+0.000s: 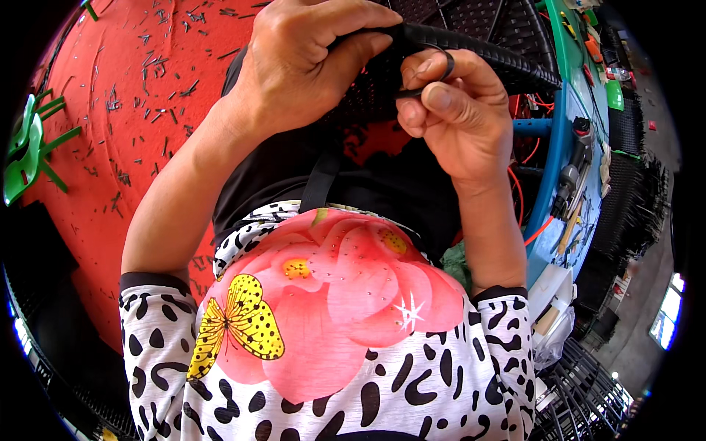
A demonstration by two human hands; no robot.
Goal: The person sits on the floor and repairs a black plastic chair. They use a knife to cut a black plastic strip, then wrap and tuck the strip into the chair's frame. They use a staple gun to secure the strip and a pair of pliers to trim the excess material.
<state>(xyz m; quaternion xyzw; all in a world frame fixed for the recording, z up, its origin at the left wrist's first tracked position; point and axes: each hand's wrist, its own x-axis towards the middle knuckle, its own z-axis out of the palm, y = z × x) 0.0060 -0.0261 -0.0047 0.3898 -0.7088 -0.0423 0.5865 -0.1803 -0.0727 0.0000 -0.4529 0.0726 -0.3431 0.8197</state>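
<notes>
A black woven rattan-like piece [507,22] lies in front of me at the top of the view, its near edge a rounded rim [485,50] wrapped in black strip. My left hand [305,70] is closed, thumb and fingers pinching the left end of that rim. Just right of it, my right hand [463,110] is closed on a thin black strip [449,66], which loops round the index finger and passes between finger and thumb. Where the strip meets the rim is too dark to make out.
Short black offcuts [158,62] litter the red floor covering [95,220] on the left, near a green plastic chair [26,151]. To the right, a blue-edged bench [548,184] bears a power tool [577,158] and hand tools. An orange-red hose [540,231] hangs beside it.
</notes>
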